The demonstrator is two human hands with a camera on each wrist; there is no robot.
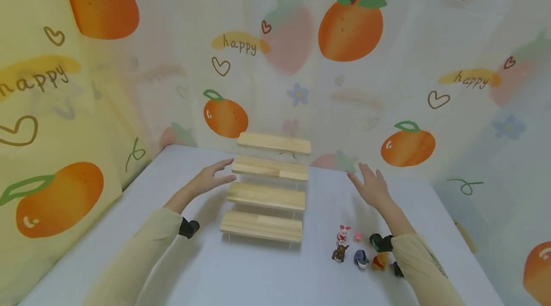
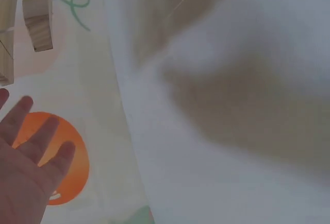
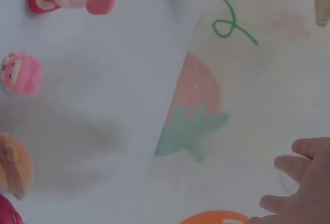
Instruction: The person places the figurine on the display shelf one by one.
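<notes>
A stepped wooden rack (image 1: 264, 196) with several pale shelf boards stands mid-table. My left hand (image 1: 208, 179) is at the left end of its upper boards, fingers extended and holding nothing. In the left wrist view, the fingers of that left hand (image 2: 31, 157) are spread below the board ends (image 2: 38, 23). My right hand (image 1: 371, 186) hovers to the right of the rack, fingers spread, with nothing in it. Nearer me on that side stand small figurines: a pink-eared one (image 1: 342, 233), a little pink one (image 1: 358, 236), a brown one (image 1: 339, 252), a blue-grey one (image 1: 361, 259) and a yellow-orange one (image 1: 380, 261).
A dark figurine (image 1: 397, 270) is partly hidden by my right sleeve (image 1: 426, 267). The white table (image 1: 258, 277) is bounded at the back and sides by hanging cloth (image 1: 172, 33) printed with oranges. Each wrist carries a black camera (image 1: 189, 227).
</notes>
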